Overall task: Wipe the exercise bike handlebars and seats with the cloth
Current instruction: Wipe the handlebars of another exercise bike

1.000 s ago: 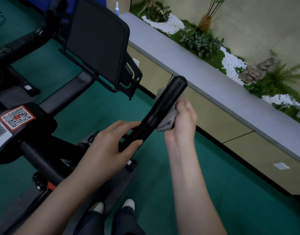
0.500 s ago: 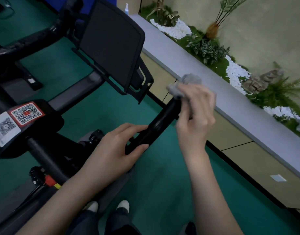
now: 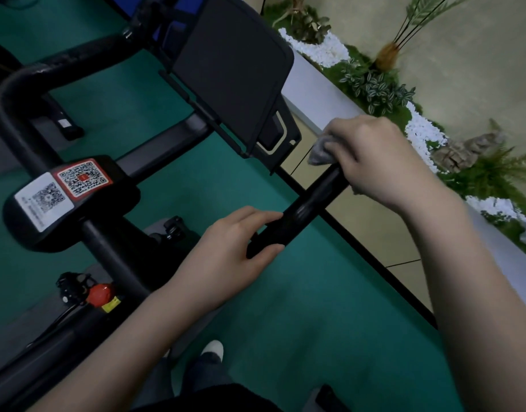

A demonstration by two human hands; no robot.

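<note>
The exercise bike (image 3: pixel 113 248) is standing on green floor (image 3: pixel 315 322) beside a grey planter ledge (image 3: pixel 315 93), its dark screen (image 3: pixel 232 69) hanging just left of the handlebar (image 3: pixel 309 209). The left hand (image 3: pixel 235 248) is clasping the bar's lower end. Within 1 second the right hand (image 3: pixel 371 156), gripping the grey cloth (image 3: pixel 319 151), has been sliding up to cap the tip, so this grip is probably nearing done. Free room is lying beyond the tip; the screen's bracket is crowding the left.

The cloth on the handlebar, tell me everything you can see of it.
The cloth is grey, soft-looking fabric, bunched into a crumpled wad. Only a small part shows, poking out past the fingers of the right hand, which grips it from above and covers the rest. It sits at the far tip of the black handlebar, pressed against it.
</note>
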